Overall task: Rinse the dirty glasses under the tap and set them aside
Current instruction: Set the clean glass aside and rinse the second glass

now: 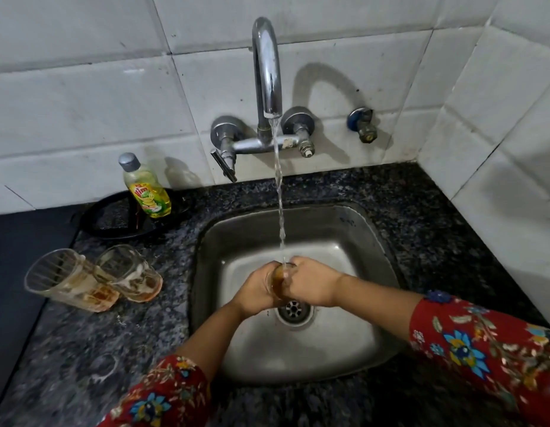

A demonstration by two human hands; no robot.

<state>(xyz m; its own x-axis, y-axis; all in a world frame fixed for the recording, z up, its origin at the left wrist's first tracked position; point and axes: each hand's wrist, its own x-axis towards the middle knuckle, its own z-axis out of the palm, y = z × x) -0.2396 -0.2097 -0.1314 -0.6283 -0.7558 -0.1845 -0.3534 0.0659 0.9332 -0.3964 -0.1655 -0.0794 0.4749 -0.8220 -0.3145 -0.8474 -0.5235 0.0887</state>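
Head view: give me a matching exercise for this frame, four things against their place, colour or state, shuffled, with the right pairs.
Things
1. tap
2. soap bottle
3. two dirty glasses
4. held glass

Places, colours, states
A. gripped by the left hand and the right hand over the sink
B. yellow, grey cap
C. running water
D. lying on the counter, left of the sink

Pairs: 1-C, 2-B, 3-D, 4-A
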